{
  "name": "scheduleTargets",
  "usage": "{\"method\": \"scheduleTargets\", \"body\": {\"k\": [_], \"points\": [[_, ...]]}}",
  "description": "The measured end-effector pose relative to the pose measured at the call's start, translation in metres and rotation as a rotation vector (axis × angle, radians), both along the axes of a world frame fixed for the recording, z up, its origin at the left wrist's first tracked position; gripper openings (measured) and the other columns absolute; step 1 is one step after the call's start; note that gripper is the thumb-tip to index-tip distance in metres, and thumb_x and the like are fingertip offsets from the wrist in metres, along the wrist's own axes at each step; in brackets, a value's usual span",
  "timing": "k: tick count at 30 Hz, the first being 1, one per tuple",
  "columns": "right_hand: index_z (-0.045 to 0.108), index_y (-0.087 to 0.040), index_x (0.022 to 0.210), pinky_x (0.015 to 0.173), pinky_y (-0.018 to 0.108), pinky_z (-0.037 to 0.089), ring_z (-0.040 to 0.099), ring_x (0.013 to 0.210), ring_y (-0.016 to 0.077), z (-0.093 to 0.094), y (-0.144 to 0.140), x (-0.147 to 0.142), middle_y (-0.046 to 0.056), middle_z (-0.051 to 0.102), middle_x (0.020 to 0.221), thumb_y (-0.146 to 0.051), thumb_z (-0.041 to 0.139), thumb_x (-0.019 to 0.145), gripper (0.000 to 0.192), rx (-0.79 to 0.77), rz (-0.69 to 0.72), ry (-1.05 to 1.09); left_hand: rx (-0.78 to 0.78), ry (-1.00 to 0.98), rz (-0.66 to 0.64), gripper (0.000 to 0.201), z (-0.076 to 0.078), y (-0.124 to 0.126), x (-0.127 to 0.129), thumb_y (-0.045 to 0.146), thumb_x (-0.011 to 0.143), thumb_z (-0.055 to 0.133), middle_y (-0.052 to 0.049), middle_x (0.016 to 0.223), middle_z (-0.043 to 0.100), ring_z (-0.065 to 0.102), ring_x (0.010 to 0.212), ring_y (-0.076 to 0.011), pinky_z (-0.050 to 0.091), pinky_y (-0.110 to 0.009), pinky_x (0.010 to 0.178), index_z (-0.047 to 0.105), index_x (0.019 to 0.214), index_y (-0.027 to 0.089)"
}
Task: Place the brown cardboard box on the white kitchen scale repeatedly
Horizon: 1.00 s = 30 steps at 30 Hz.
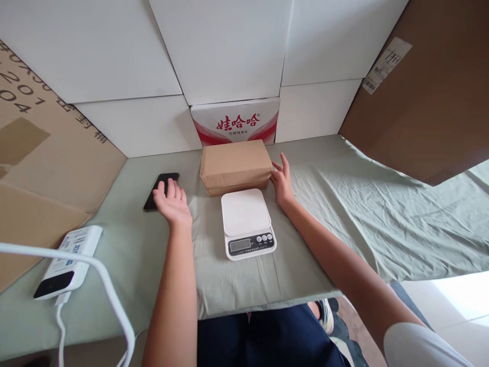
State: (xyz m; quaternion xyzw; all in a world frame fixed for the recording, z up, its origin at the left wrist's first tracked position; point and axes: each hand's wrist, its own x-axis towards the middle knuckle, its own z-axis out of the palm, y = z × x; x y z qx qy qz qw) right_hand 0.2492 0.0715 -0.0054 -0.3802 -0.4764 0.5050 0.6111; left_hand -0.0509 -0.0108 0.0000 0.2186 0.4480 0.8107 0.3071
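A closed brown cardboard box (237,162) lies lengthwise behind a white digital kitchen scale (246,214), whose platform is bare and whose display looks blank. At the box's right end is my right hand (281,181), its fingers spread and the fingertips at the cardboard, without gripping it. My left hand (172,201) is turned palm up with the fingers loosely extended and holds nothing. It is over a black smartphone (152,200), partly covering it; whether they touch I cannot tell.
White cartons (237,51) wall off the back, with a red-lettered carton (239,122) low in the middle. Large brown cartons stand left (46,158) and right (428,102). A white power bank (72,260) with a white cable (110,295) lies left on the green cloth (328,193).
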Motion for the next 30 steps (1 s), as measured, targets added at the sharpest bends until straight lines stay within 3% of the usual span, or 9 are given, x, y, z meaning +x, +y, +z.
{"method": "scheduleTargets", "body": {"k": [4, 12, 18, 30], "points": [[0.041, -0.044, 0.157, 0.116, 0.046, 0.050, 0.068, 0.125, 0.0212, -0.003, 0.004, 0.003, 0.002, 0.062, 0.141, -0.052, 0.062, 0.083, 0.077, -0.090, -0.068, 0.120, -0.021, -0.015, 0.001, 0.083, 0.006, -0.010, -0.006, 0.080, 0.094, 0.026, -0.013, 0.170, 0.042, 0.045, 0.156, -0.0224, 0.040, -0.038, 0.124, 0.049, 0.156, 0.030], [0.049, -0.038, 0.151, 0.112, 0.042, 0.052, 0.071, 0.116, 0.0198, 0.004, 0.000, -0.001, 0.004, 0.060, 0.142, -0.050, 0.063, 0.080, 0.074, -0.079, -0.034, 0.084, -0.011, -0.100, -0.045, 0.077, 0.004, -0.005, 0.007, 0.075, 0.095, 0.029, -0.017, 0.165, 0.048, 0.052, 0.151, -0.0249, 0.043, -0.040, 0.121, 0.061, 0.144, 0.026], [0.052, -0.037, 0.148, 0.109, 0.040, 0.054, 0.071, 0.116, 0.0197, 0.002, 0.001, -0.001, 0.003, 0.063, 0.142, -0.053, 0.064, 0.080, 0.070, -0.058, -0.025, 0.063, 0.009, -0.086, -0.081, 0.082, 0.004, -0.003, 0.012, 0.083, 0.089, 0.035, -0.017, 0.163, 0.051, 0.050, 0.151, -0.0281, 0.043, -0.043, 0.121, 0.066, 0.138, 0.026], [0.057, -0.035, 0.141, 0.102, 0.039, 0.056, 0.070, 0.113, 0.0201, 0.001, 0.001, -0.002, 0.002, 0.069, 0.138, -0.048, 0.062, 0.083, 0.060, -0.028, -0.009, 0.030, 0.038, -0.173, -0.120, 0.075, 0.007, -0.001, 0.021, 0.075, 0.096, 0.032, -0.019, 0.159, 0.055, 0.054, 0.149, -0.0268, 0.043, -0.042, 0.121, 0.066, 0.140, 0.024]]}}
